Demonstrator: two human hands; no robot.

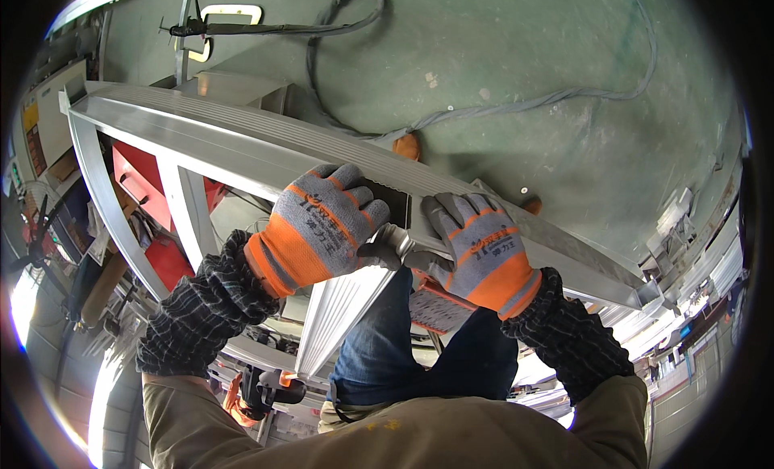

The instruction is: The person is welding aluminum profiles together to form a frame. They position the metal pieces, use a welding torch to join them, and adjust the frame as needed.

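Before me an aluminium frame with a ribbed long beam (242, 139) lies across the view. My left hand (320, 227), in a grey and orange work glove, grips the upper end of a ribbed aluminium profile (341, 315), its thumb at the profile's end. This profile slopes down towards my legs from a dark rectangular gap (394, 206) in the beam. Right of the gap, my right hand (481, 251), gloved alike, holds the beam, fingers over the top and thumb at the near edge. The palms hide the contact underneath.
A grey sheathed cable (484, 111) winds over the green floor (544, 52). Beyond the beam's left part are a pale yellow C-clamp frame (233, 9) and a black clamp (187, 29). Red drawers (145, 182) show through the frame; a red-edged perforated step (441, 309) is between my knees.
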